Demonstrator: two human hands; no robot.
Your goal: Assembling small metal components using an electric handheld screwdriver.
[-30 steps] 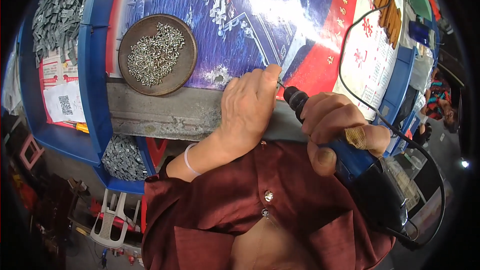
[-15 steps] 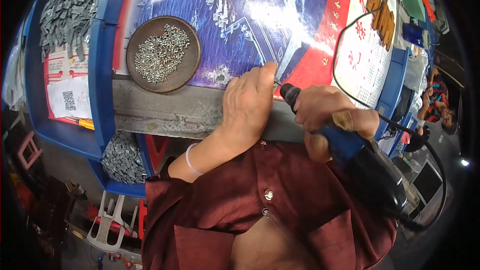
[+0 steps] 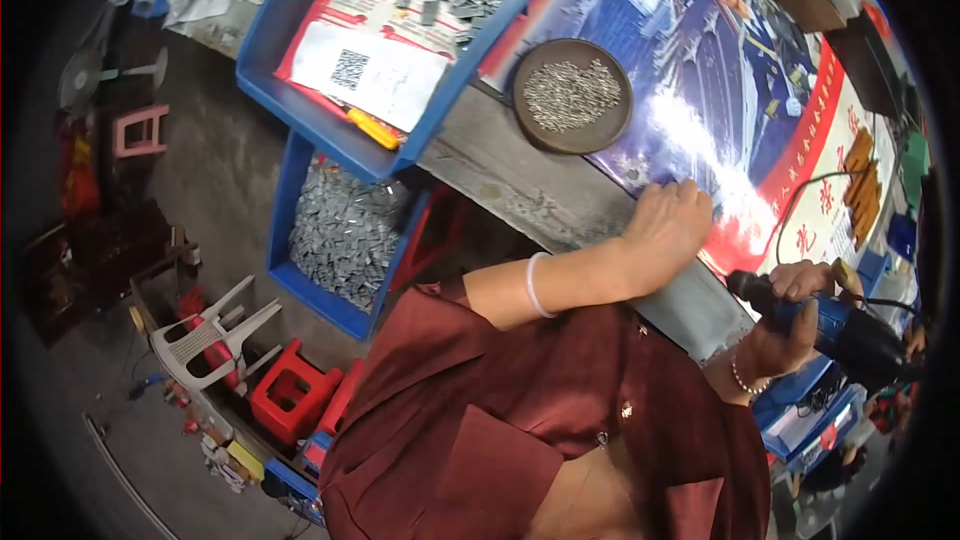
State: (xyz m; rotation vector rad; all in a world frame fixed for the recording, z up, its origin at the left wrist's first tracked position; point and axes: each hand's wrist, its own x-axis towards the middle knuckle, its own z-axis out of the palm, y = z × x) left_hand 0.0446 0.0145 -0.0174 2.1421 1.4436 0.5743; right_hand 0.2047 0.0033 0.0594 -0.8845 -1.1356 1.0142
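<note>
My left hand (image 3: 668, 230) rests on the edge of the workbench (image 3: 560, 202), fingers curled down on the glossy printed sheet (image 3: 740, 90); whether it holds anything small under the fingers cannot be seen. My right hand (image 3: 795, 325) grips a blue and black electric screwdriver (image 3: 835, 325) with a black cord, held off the bench's right end. A round brown dish of small silver screws (image 3: 572, 95) sits on the sheet beyond my left hand.
A blue tray (image 3: 400, 30) with grey metal pieces, a white paper and a yellow tool lies on the bench at left. Below it another blue bin (image 3: 340, 240) holds several grey parts. Red stools (image 3: 295, 395) and a white plastic chair (image 3: 215, 335) stand on the floor.
The view has swung left and tilted, so the bench now runs diagonally. My right hand with the screwdriver has moved away from my left hand toward the bench's right end.
</note>
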